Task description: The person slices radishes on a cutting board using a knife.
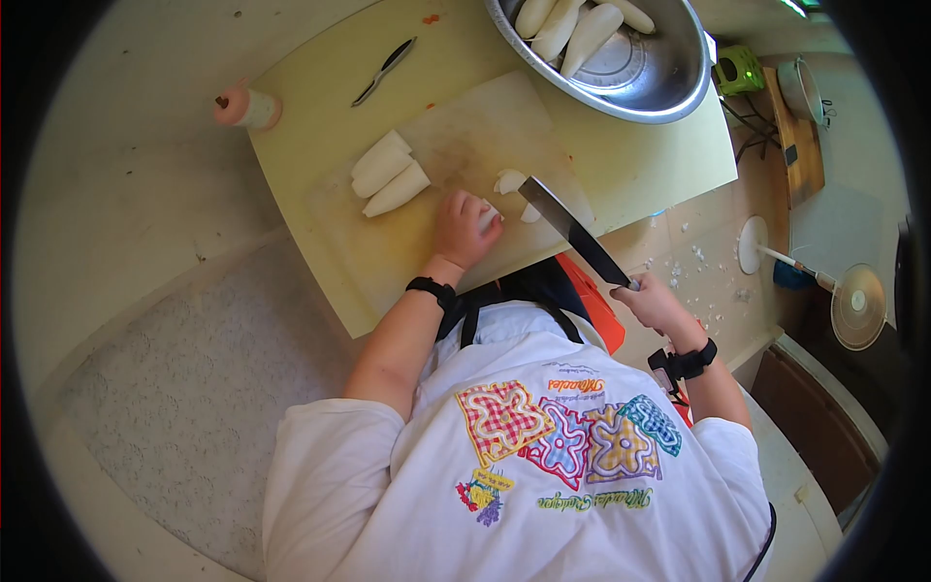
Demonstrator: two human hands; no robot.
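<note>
My left hand (467, 231) is closed, its curled fingers pressing a white radish piece (489, 215) onto the cutting board (485, 112). In my right hand (656, 305) is the handle of a kitchen knife (578, 234). The dark blade slants up and left, its tip near some cut radish pieces (509, 181) just right of my left hand. Another small cut piece (530, 212) lies beside the blade. Left of my left hand, peeled radish lengths (382, 163) rest side by side on the board.
A metal basin (669, 112) holding several whole radishes (592, 39) stands at the table's (669, 179) far right. A small knife or peeler (385, 71) lies at the back. A pink container (254, 109) sits by the left edge. White scraps (698, 254) litter the floor; a fan (858, 306) stands right.
</note>
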